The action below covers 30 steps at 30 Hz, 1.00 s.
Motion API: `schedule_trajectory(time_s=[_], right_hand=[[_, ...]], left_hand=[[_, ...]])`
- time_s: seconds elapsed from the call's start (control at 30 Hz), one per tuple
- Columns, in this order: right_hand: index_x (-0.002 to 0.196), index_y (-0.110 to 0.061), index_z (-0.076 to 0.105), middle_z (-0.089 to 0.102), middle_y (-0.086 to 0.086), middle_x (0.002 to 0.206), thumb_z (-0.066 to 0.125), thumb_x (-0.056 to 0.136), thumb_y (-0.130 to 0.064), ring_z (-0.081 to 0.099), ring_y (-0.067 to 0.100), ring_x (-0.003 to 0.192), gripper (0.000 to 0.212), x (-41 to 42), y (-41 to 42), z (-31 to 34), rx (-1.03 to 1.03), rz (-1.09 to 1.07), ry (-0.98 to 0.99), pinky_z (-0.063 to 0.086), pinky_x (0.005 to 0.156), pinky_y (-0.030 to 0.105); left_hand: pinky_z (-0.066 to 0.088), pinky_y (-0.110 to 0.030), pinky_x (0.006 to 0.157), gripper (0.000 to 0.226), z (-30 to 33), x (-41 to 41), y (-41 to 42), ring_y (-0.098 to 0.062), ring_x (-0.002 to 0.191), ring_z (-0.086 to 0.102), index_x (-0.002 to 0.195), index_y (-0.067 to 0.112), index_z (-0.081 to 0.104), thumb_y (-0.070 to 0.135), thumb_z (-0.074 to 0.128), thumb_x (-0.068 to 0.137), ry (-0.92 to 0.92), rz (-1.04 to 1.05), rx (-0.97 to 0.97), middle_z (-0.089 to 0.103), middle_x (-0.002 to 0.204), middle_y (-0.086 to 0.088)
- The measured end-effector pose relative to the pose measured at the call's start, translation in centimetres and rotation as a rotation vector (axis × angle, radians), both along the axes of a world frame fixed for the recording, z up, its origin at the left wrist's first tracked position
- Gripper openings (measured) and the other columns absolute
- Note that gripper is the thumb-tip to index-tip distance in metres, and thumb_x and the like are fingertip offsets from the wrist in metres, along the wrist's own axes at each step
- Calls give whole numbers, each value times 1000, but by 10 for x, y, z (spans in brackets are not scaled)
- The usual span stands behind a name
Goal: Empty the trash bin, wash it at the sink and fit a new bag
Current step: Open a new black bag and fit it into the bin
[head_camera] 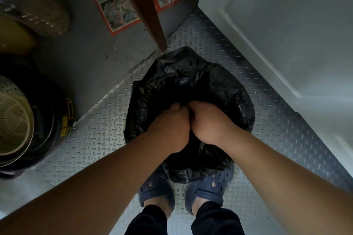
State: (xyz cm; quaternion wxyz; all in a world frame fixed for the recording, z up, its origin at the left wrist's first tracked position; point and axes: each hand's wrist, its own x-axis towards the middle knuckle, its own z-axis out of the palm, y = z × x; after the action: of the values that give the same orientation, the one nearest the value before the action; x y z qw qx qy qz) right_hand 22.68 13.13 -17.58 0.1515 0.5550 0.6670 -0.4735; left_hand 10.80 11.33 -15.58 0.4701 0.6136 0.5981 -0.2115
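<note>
- Directly under the fingers, a crumpled black plastic trash bag (183, 89) sits on the grey diamond-plate metal floor (95, 135), its near edge touching the toes of the person's blue perforated clogs (208, 187); the bin itself cannot be made out beneath the plastic.
- The left hand (170, 126) and right hand (208, 122) are side by side and touching, both curled tight on the gathered black film at the bag's mouth. The fingertips are buried in the folds, so how much film each holds cannot be told.
- Judged step: bunching or tying the neck before lifting the bag away.
- Risk: thin film pulled hard between two close fists could tear, spilling waste onto the floor and the clogs.
- Risk: a loose gather could slip out during the lift, and the mouth would reopen.
- Risk: beyond the fingers stands a red-brown wooden leg (150, 15), and to the right a white panelled door (286, 34); a swinging bag could snag or strike either.
- Risk: the dim light hides any sharp contents.
</note>
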Motion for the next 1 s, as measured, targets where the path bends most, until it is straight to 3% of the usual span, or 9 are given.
schedule_trajectory(time_s=[0.1, 0.2, 0.33, 0.43, 0.57, 0.7, 0.8, 0.93, 1.0], right_hand=[[124, -12, 58, 62, 13, 125, 47, 99, -19, 61, 28, 111, 28, -4, 8, -18, -183, -45, -45, 49, 93, 32], [132, -10, 55, 60, 14, 131, 48, 99, -18, 60, 26, 115, 35, -7, 16, -27, -233, 70, -68, 49, 98, 32], [108, -12, 63, 67, 12, 112, 48, 97, -18, 64, 24, 98, 19, -12, 28, 14, -165, 261, -51, 44, 72, 25], [83, -25, 60, 65, -4, 81, 50, 94, -35, 58, 10, 69, 18, -1, 45, 73, -41, 308, 57, 44, 56, 25], [76, -19, 65, 64, -3, 71, 53, 86, -55, 60, 5, 61, 38, 30, 87, 97, 364, -99, 204, 47, 56, 24], [93, -26, 72, 73, -5, 91, 69, 83, -51, 64, -7, 74, 27, 51, 112, 52, -45, -443, 239, 49, 74, 23], [100, -23, 77, 75, 5, 112, 65, 87, -46, 72, 16, 101, 29, 55, 112, 23, -520, -577, 361, 57, 90, 38], [102, -14, 77, 76, 12, 108, 74, 72, -34, 73, 27, 99, 36, 55, 115, 7, -703, -699, 493, 60, 81, 39], [87, -14, 77, 77, 12, 93, 71, 76, -20, 75, 26, 83, 14, 55, 117, 0, -653, -755, 522, 61, 70, 38]], left_hand=[[36, -33, 111, 51, -17, 2, 10, -30, 133, 48, 150, 12, 35, 16, 46, 100, -33, 300, -190, 46, 148, -15], [35, -29, 106, 51, -24, 4, 10, -29, 134, 47, 152, 14, 35, 20, 46, 102, -49, 483, -211, 46, 150, -14], [43, -26, 106, 39, 11, -12, -9, -14, 122, 58, 140, 25, 52, 22, 49, 101, -279, 566, -39, 61, 136, 1], [50, -7, 84, 29, 61, -37, -26, 11, 104, 63, 121, 45, 61, 34, 58, 94, -444, 703, 206, 68, 115, 27], [46, -6, 67, 31, 78, -77, -29, 5, 91, 64, 112, 46, 59, 51, 67, 82, -174, 848, 627, 64, 105, 26], [45, -16, 79, 50, 40, -99, -22, 2, 102, 62, 124, 40, 55, 40, 78, 80, -155, 1052, 419, 64, 117, 19], [51, -15, 74, 22, 16, -103, -17, 4, 89, 70, 105, 39, 71, 29, 76, 86, -339, 1237, 296, 76, 97, 15], [51, -18, 59, 20, 5, -104, -4, -3, 72, 68, 78, 32, 80, 26, 67, 91, -413, 1382, 238, 76, 80, 9], [58, -25, 67, 25, 0, -107, 3, -14, 84, 74, 80, 25, 83, 25, 61, 93, -549, 1553, 12, 79, 91, 0]])
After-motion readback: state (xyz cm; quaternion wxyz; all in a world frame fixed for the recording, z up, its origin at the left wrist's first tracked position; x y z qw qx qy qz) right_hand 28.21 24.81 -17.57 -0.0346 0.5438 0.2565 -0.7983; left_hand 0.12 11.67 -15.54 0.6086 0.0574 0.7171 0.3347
